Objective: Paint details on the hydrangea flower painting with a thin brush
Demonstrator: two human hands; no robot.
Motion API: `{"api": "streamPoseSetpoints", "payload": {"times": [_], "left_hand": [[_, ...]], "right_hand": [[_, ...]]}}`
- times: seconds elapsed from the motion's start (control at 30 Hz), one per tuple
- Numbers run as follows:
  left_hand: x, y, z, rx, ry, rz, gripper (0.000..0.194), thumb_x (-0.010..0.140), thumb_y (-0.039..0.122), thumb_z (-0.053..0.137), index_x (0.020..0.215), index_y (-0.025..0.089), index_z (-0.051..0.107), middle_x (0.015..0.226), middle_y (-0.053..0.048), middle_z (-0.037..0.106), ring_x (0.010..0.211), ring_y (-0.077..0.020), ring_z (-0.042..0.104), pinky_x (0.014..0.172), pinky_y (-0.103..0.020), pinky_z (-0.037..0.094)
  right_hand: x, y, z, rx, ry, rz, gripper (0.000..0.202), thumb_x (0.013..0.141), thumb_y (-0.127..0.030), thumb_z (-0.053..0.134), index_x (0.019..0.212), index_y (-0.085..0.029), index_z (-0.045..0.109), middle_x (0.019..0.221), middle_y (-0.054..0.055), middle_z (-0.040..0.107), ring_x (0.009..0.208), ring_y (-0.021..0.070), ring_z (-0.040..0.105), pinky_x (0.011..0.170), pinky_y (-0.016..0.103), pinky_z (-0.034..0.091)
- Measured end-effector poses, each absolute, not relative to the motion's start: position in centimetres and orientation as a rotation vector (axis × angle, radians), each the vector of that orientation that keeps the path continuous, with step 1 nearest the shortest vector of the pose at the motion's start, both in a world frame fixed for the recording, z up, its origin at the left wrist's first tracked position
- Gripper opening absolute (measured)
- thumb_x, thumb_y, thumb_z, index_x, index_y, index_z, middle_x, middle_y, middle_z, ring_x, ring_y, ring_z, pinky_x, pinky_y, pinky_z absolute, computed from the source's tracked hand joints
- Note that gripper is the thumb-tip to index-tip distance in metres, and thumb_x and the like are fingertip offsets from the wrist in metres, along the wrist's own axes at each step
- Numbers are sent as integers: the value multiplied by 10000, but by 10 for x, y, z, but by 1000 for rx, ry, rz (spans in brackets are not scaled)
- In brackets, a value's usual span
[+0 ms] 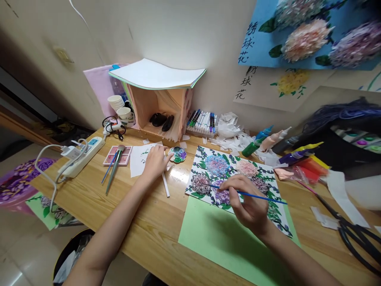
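Note:
My right hand (249,200) grips a thin blue paintbrush (262,196). The brush tip points left, at a dark pinkish flower (200,183) on the flower picture (193,163). Other raised flowers there are blue, peach and purple, among painted green leaves. Under the picture lies a light green sheet (205,238). On the left, my left hand (155,162) rests with thumb apart over a paint-marked white paper (137,163); its fingertips are partly hidden. Close to the thumb sits a flower-shaped paint palette (179,155). A white stick (166,185) lies below this hand.
Left are two more brushes (114,171) on a pink case (126,155) and a power strip (81,157). Behind stand an open box (184,107), markers (202,119) and crumpled tissue (230,127). Right are paint bottles (253,147) and black scissors (348,226).

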State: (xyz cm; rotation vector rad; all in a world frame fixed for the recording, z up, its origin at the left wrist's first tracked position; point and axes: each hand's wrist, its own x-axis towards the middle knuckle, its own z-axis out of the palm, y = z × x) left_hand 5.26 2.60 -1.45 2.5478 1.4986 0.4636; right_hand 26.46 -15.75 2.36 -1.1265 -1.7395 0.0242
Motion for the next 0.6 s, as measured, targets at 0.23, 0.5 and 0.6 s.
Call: {"api": "streamPoseSetpoints", "payload": {"times": [0.23, 0.5, 0.6], "left_hand": [[75, 53, -10, 2428, 1724, 243, 154, 780, 267, 575, 764, 162, 686, 935, -142, 666, 963, -303, 585, 764, -351, 449], [70, 51, -2, 2209, 1784, 271, 162, 721, 319, 595, 690, 178, 667, 773, -76, 704, 765, -230, 637, 599, -265, 403], [69, 48, 15, 2194, 1786, 376, 195, 740, 336, 566, 734, 172, 670, 813, -69, 712, 773, -212, 635, 604, -256, 398]], "right_hand": [[279, -166, 38, -1116, -1661, -61, 200, 791, -24, 465, 838, -182, 578, 735, 25, 615, 717, 158, 553, 636, 307, 454], [297, -178, 67, -1172, -1423, -192, 185, 839, -108, 466, 764, -203, 606, 671, 2, 620, 671, 157, 574, 639, 315, 450], [306, -183, 74, -1261, -1377, -182, 200, 873, -170, 464, 754, -207, 621, 667, -2, 625, 672, 148, 583, 653, 303, 458]]}}
